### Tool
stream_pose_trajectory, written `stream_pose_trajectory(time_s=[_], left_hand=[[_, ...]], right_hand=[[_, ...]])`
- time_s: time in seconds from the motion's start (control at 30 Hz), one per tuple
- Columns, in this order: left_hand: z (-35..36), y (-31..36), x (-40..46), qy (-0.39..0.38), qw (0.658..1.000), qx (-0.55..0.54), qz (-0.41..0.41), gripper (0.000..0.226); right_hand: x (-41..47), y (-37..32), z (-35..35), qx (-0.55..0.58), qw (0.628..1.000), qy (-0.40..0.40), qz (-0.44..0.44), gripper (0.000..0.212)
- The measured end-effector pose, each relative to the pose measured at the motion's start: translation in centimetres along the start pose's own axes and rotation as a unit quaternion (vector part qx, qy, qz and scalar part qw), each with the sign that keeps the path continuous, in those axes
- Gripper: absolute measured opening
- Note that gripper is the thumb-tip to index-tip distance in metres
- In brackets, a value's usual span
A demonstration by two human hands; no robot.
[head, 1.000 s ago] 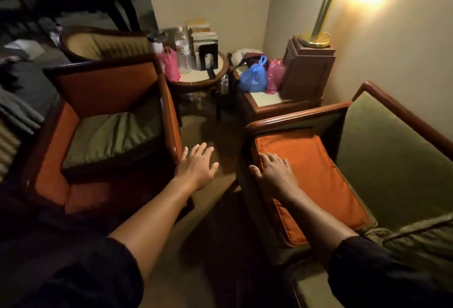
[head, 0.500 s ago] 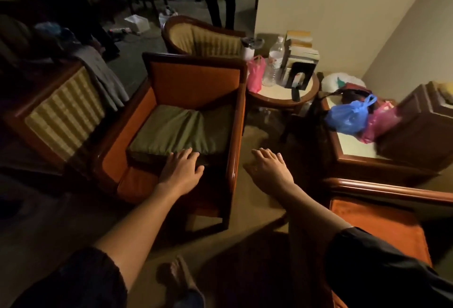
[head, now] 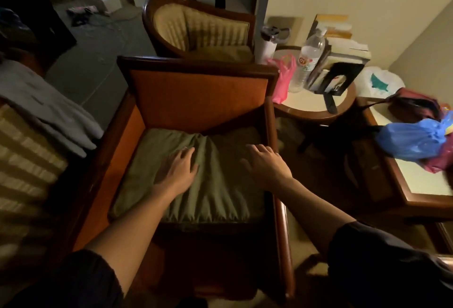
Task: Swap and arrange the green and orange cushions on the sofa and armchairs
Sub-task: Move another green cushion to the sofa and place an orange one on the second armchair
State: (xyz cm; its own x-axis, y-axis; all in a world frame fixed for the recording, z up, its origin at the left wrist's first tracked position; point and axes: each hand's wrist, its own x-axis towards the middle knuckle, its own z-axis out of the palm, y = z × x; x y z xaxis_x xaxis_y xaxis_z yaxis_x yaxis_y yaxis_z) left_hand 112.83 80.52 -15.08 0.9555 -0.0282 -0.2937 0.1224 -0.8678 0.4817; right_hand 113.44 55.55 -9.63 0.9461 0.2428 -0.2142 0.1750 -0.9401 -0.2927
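A wrinkled green cushion (head: 210, 185) lies on the seat of an orange armchair (head: 196, 92) with a dark wooden frame, right in front of me. My left hand (head: 177, 166) rests flat on the cushion's left half, fingers spread. My right hand (head: 266, 163) hovers over the cushion's right edge beside the wooden armrest, fingers apart and holding nothing. No orange cushion is in view.
A striped beige armchair (head: 203, 30) stands behind the orange one. To the right, a round side table (head: 311, 104) holds a water bottle (head: 307, 62), pink bag and books. A square table (head: 421, 185) carries a blue bag (head: 411, 141). Grey cloth (head: 49, 104) drapes a striped seat at left.
My view has swung left from the green sofa to face the orange armchair. Both hands have moved forward onto and over the green cushion.
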Motion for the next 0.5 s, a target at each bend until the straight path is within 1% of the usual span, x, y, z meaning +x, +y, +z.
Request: stream_pose_trajectory(time_s=[0.1, 0.2, 0.3, 0.4, 0.5], left_hand=[[-0.2, -2.8, 6.6, -0.03, 0.999, -0.02, 0.002, 0.058], [-0.4, -5.8, 12.5, -0.04, 0.999, -0.001, 0.028, 0.057], [0.3, -8.9, 17.7, -0.084, 0.996, 0.002, 0.037, 0.059], [2.0, -11.9, 21.8, -0.099, 0.989, 0.071, 0.08, 0.057], [3.5, -14.2, 24.4, -0.062, 0.976, 0.161, 0.131, 0.056]], right_hand=[[6.8, -1.1, 2.1, -0.002, 1.0, -0.007, -0.006, 0.052], [13.0, -1.7, 3.8, -0.011, 1.0, -0.003, 0.005, 0.052], [18.4, -1.0, 5.9, -0.018, 1.0, -0.013, 0.022, 0.051], [22.1, 0.7, 8.9, -0.046, 0.997, -0.029, 0.048, 0.052], [24.6, 2.7, 11.8, -0.116, 0.99, -0.064, 0.053, 0.053]])
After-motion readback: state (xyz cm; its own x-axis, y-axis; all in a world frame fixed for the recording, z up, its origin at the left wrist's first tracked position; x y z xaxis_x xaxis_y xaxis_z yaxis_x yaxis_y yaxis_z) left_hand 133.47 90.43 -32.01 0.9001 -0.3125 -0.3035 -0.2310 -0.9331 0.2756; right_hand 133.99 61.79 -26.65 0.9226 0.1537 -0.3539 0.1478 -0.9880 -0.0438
